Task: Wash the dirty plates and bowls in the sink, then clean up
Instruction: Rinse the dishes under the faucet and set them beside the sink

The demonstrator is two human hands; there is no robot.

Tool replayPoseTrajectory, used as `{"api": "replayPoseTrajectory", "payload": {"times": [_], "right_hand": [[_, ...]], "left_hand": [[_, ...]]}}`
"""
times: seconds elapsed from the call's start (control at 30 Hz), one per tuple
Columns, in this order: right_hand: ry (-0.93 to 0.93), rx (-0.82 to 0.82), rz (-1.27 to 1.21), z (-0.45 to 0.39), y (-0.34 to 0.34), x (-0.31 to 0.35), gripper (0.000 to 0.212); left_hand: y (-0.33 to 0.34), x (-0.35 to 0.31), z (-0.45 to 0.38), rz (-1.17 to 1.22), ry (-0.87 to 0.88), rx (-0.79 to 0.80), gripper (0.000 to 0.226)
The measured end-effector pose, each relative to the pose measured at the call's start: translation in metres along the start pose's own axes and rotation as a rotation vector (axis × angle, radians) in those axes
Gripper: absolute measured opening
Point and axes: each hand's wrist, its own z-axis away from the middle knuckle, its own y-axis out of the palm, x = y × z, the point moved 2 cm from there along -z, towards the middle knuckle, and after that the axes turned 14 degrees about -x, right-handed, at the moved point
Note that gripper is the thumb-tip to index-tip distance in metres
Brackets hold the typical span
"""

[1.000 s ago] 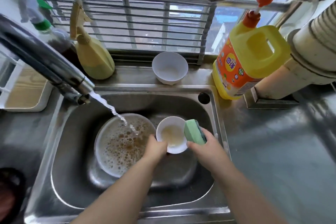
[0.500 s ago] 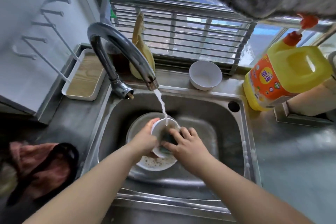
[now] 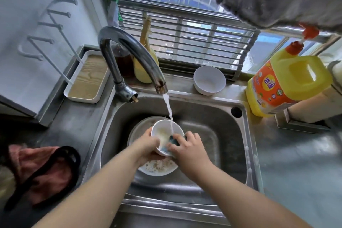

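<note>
**Bowl under running tap, held over soiled plate in steel sink**

Bowl (image 3: 163, 131), white, round and glossy, is tilted over the sink (image 3: 222, 116) with a pale yellowish film on its inner wall. We find the left hand (image 3: 148, 147) curled round its near-left rim, thumb inside. The right hand (image 3: 187, 149) presses a blue-green sponge (image 3: 173, 139) into the bowl, fingers bent over it and over the far rim. Water from the curved metal faucet (image 3: 129, 50) falls into the bowl.

Beneath the bowl lies one round plate (image 3: 159, 167), white, speckled with brown residue and foam. We count two bowls in all: the second bowl (image 3: 209, 79), white and upright, stands on the steel ledge behind the basin.

One yellow plastic detergent jug (image 3: 288, 83) with an orange-red pump top stands at the right rear corner. Its orange label carries printed characters, which we cannot read.

Other items noted: one yellow spray bottle (image 3: 143, 65) behind the faucet, one white tray (image 3: 87, 77) with a wood-grain base, and one pink cloth (image 3: 37, 170) with a black strap on the left counter. The sink is brushed stainless steel, rectangular with rounded corners.
</note>
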Motion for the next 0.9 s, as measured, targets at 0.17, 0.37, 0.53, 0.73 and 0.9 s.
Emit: {"api": "replayPoseTrajectory", "payload": {"times": [0.17,0.37,0.53,0.73,0.9], "right_hand": [[-0.205,-0.185,-0.01,0.018,0.012,-0.017,0.034],[0.155,-0.111,-0.097,0.0,0.014,0.001,0.039],[0.004,-0.152,-0.033,0.01,0.013,-0.011,0.038],[0.124,-0.098,-0.117,0.005,0.02,0.002,0.048],[0.149,0.026,0.018,-0.001,0.002,-0.004,0.051]], "left_hand": [[-0.003,0.0,0.003,-0.212,-0.028,0.188,0.059],[0.008,0.002,0.001,0.073,-0.016,-0.07,0.064],[-0.006,0.004,-0.005,-0.093,-0.063,0.066,0.064],[-0.001,0.004,-0.002,-0.079,-0.062,-0.023,0.063],[-0.001,0.002,-0.001,-0.131,-0.064,-0.019,0.057]]}}
